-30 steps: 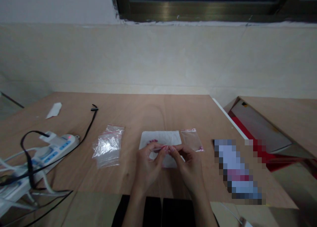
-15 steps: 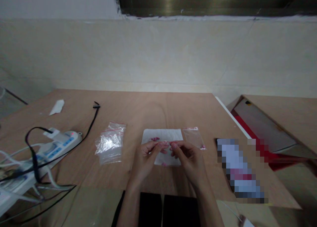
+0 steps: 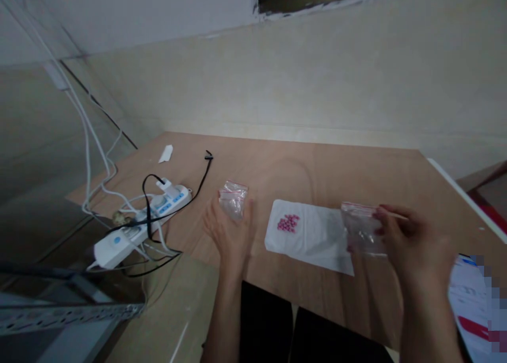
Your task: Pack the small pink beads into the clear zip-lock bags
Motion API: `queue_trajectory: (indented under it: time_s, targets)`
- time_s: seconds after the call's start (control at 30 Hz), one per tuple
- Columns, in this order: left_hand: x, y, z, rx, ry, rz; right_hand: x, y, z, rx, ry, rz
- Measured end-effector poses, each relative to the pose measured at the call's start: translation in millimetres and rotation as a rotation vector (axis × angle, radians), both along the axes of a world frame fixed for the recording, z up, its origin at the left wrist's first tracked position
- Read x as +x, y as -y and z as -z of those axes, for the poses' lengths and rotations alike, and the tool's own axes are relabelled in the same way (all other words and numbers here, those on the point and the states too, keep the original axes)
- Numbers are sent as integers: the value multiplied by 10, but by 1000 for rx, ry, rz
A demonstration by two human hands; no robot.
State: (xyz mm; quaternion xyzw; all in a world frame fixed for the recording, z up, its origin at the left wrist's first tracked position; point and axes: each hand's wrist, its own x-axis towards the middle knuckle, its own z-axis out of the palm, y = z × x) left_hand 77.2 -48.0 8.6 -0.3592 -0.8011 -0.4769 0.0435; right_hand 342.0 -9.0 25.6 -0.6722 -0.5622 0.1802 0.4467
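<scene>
My left hand (image 3: 230, 231) reaches over the clear zip bags (image 3: 233, 194) on the tabletop, its fingers and thumb apart on either side of them. Whether it touches the bags I cannot tell. At the right, my right hand (image 3: 415, 241) pinches the edge of another clear zip bag (image 3: 362, 231) with a red strip along its top. That bag overlaps the right end of a white sheet (image 3: 317, 241). On the sheet's left part lies a cluster of small pink bead-like pieces (image 3: 288, 223).
A white power strip (image 3: 119, 248) with tangled cables lies at the table's left edge. A black cable (image 3: 204, 175) runs behind it, near a white scrap (image 3: 166, 154). A partly blurred-out flat object (image 3: 469, 289) is at the lower right. A metal frame (image 3: 71, 314) stands at the lower left.
My view has swung left. My hands, together over the sheet before, have parted: the left has moved to the stacked bags, the right has taken hold of the right-hand bag.
</scene>
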Motion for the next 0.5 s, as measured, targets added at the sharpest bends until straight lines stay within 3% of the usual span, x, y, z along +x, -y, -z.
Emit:
queue_trajectory:
  time_s: [0.1,0.2,0.33,0.5]
  targets:
    - [-180,-33,75,-212,-90,-117,57,-45,-36,-125,267,184]
    - [-273,-70,114,-310,-121,-123,-7,57,-94,-181,290,239]
    - [-305,-115,122,-332,-170,-81,-115,223,-104,-240,173,224]
    - [-270,-123,188,-249,-243,-70,-208,224,69,-128,120,223]
